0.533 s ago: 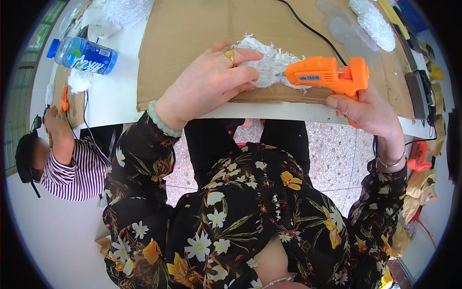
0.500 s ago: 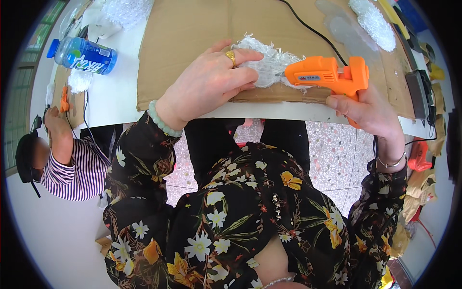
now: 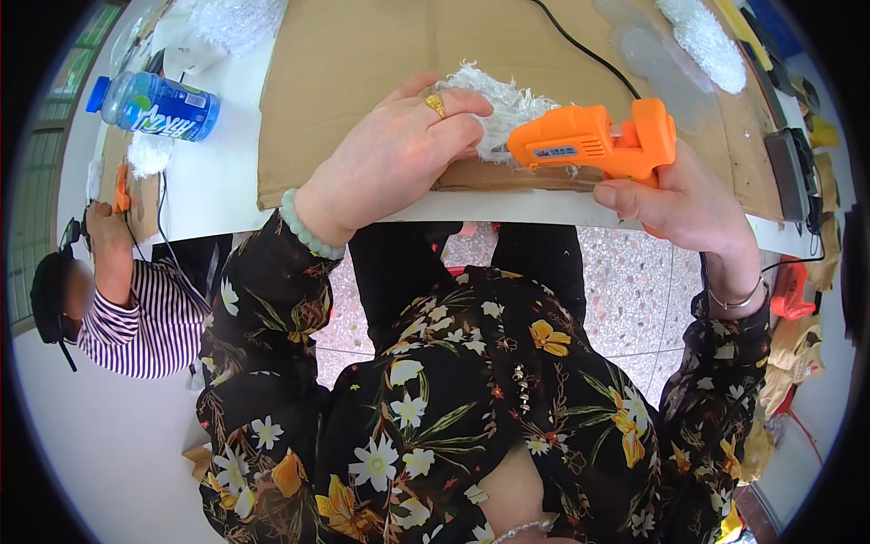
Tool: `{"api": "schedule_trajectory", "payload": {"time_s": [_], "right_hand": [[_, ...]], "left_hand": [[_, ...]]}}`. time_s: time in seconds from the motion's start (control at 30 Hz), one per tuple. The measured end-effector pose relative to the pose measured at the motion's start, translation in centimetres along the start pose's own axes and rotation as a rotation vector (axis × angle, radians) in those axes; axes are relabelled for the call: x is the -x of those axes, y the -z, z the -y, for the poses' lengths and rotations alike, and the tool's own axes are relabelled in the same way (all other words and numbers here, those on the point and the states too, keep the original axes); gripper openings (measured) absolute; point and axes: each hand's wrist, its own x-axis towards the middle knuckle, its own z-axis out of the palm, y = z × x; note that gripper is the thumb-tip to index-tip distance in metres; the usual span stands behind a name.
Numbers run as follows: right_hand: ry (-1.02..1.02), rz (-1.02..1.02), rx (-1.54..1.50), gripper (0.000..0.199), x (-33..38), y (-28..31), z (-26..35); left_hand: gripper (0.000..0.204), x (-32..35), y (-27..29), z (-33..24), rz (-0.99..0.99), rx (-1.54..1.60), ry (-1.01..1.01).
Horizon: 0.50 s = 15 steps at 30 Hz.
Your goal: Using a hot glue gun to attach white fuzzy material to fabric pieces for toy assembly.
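My left hand (image 3: pixel 399 150), with a gold ring and a pale green bead bracelet, presses down on a white fluffy piece (image 3: pixel 507 104) lying on a brown cardboard sheet (image 3: pixel 362 54). My right hand (image 3: pixel 680 195) grips an orange glue gun (image 3: pixel 589 140) by its handle. The gun's nozzle points left and sits against the white fluffy piece, right beside my left fingertips. A black cord (image 3: pixel 580 45) runs from the gun across the cardboard toward the far side.
A blue plastic bottle (image 3: pixel 154 104) lies on the white table (image 3: pixel 217 195) at the left. More white fluffy material (image 3: pixel 707 36) and clear plastic pieces (image 3: pixel 648 54) lie at the far right. A person in a striped sleeve (image 3: pixel 136 322) works at the left with another orange tool (image 3: pixel 120 186).
The glue gun and my right hand have shifted very slightly; my left hand stays pressed on the white piece.
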Motion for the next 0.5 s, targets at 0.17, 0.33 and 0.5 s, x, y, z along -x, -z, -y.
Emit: {"api": "schedule_trajectory", "payload": {"time_s": [0.17, 0.33, 0.5], "right_hand": [[-0.024, -0.002, -0.004, 0.035, -0.1, 0.0, 0.1], [-0.016, -0.017, 0.013, 0.034, -0.4, -0.5, 0.0], [0.002, -0.050, -0.017, 0.033, -1.4, -1.2, -0.7]], "left_hand": [[0.008, 0.0, 0.0, 0.0, 0.019, 0.026, 0.044], [0.005, 0.1, -0.2, 0.0, 0.040, -0.043, 0.053], [0.011, -0.2, -0.9, 1.0, -0.048, -0.030, 0.109]]}}
